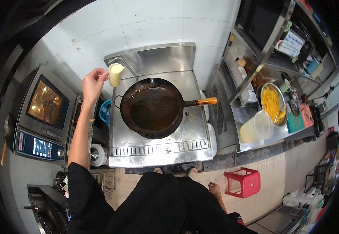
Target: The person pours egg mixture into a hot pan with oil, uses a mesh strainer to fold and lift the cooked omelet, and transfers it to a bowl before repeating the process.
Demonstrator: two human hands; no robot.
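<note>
My left hand grips a small clear pouring jug at its left side, held up above the stove's back left corner. Pale yellow liquid fills it almost to the rim, and its spout points right. It looks upright or nearly so; no stream leaves it. Beside it, a dark wok sits on the stainless steel stove. A wet, oily sheen covers the wok's inside. Its wooden handle points right. Low by my right side hangs my right hand, fingers loosely curled, with no object visible in it.
A metal water spout curves over the stove's back left. Left stands a combi oven. On the right-hand steel counter are a large plastic jug and a bowl of yellow shredded food. A red plastic stool stands on the floor.
</note>
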